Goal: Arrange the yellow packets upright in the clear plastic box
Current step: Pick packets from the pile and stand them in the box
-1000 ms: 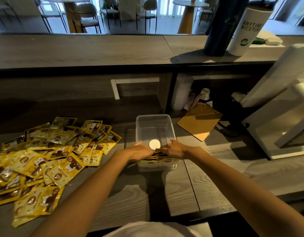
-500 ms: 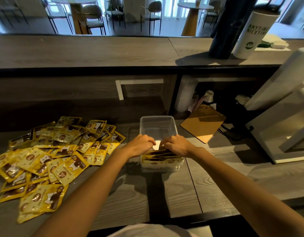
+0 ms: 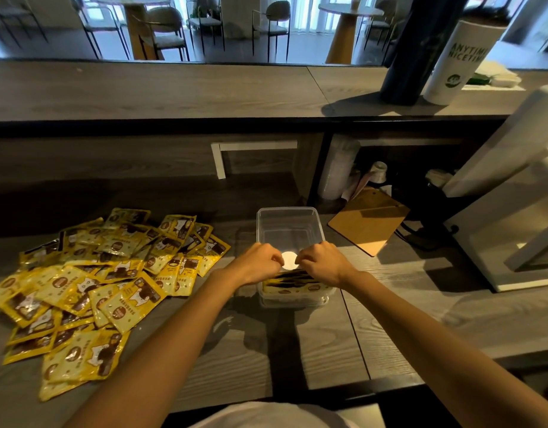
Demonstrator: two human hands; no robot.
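I have both hands low in the middle of the frame, over the near end of the clear plastic box [image 3: 289,222]. The box stands on the desk [image 3: 315,344] with its long side running away from me. The left hand [image 3: 257,263] sits by the box's left wall and the right hand [image 3: 324,262] by its right wall, knuckles up. The fingers of each hand are curled down onto the top edges of the yellow packets [image 3: 294,281], which stand on edge in a tight row at the near end of the box. The fingertips are tucked under, so I cannot judge how firm the hold is. Between the two hands a small white disc [image 3: 289,260] shows at the box floor. The loose packets [image 3: 90,282] lie flat in an overlapping heap across the left of the frame, the nearest ones just left of my left wrist. A brown clipboard [image 3: 369,222] lies right of centre, near the box's far right corner. At the upper right, on the higher ledge, a dark cylinder [image 3: 411,50] and a white cup [image 3: 461,60] with green lettering stand side by side. A white machine [image 3: 513,193] fills the right edge.
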